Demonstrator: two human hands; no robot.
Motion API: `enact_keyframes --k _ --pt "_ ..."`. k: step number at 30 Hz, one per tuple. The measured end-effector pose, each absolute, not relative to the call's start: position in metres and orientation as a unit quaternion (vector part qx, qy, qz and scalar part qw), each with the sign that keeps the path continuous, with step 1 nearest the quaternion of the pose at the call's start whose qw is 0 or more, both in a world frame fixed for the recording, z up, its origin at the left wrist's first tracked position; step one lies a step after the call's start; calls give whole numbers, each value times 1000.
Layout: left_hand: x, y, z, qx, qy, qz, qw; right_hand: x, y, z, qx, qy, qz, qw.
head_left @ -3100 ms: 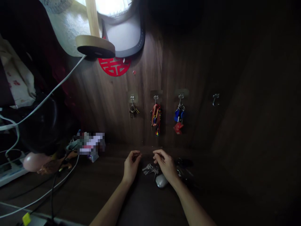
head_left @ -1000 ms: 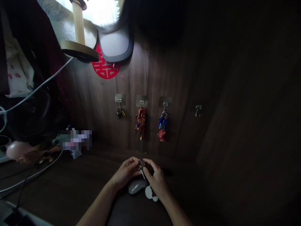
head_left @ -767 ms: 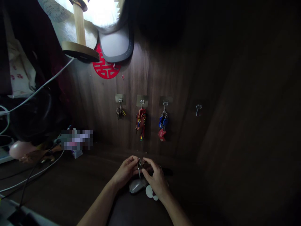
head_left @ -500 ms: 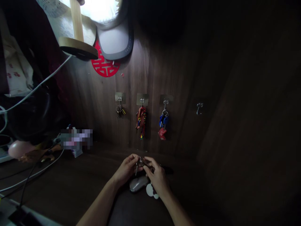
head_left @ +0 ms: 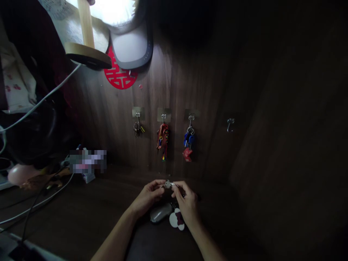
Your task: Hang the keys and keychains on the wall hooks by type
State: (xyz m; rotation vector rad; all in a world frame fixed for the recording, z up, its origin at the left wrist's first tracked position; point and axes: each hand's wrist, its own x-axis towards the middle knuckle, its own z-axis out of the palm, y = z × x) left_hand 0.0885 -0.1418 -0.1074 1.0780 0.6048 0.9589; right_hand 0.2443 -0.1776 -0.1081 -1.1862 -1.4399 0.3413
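Note:
Small metal keys (head_left: 168, 184) are pinched between my two hands, above the dark wooden surface. My left hand (head_left: 149, 196) closes its thumb and fingers on their left side. On the right side, the thumb and fingers of my right hand (head_left: 186, 200) grip them; part of the bunch is hidden there. Below lies a grey, shiny oval case (head_left: 161, 213). Beside it is a white charm with a dark bow (head_left: 175, 220), close under my right wrist.
On the wall hang a small key bunch (head_left: 137, 128), a colourful braided strap bundle (head_left: 162, 139) and blue keys with a red tag (head_left: 189, 141). A bare hook (head_left: 230, 125) is at the right. A wooden lamp (head_left: 88, 54), cables and a pink round object (head_left: 23, 174) stand left.
The keys have turned between my fingers; the one that hung down now shows its head upright between the hands. My right hand has shifted slightly right, uncovering more of the white charm.

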Motion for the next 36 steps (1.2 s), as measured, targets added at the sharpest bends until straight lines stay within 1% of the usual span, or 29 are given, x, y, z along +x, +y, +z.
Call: enact_keyframes --k 5,9,13,21,27,32,36 --pt "90 -143 -107 546 279 416 672 246 -175 -110 -498 -588 190 608" --pt "92 -143 -108 538 279 445 660 246 -173 -111 -485 -556 236 632" --pt "93 -145 -107 534 271 454 660 245 -173 -112 -485 -554 250 628" --pt "90 -145 -102 548 296 505 597 240 -172 -113 -488 -573 240 613" --pt "92 -146 -101 555 303 523 572 240 -173 -115 -498 -596 229 587" --pt "94 -147 -100 551 296 522 579 241 -176 -111 -506 -621 155 578" --pt "94 -149 -101 562 284 495 599 241 -178 -109 -501 -633 139 573"
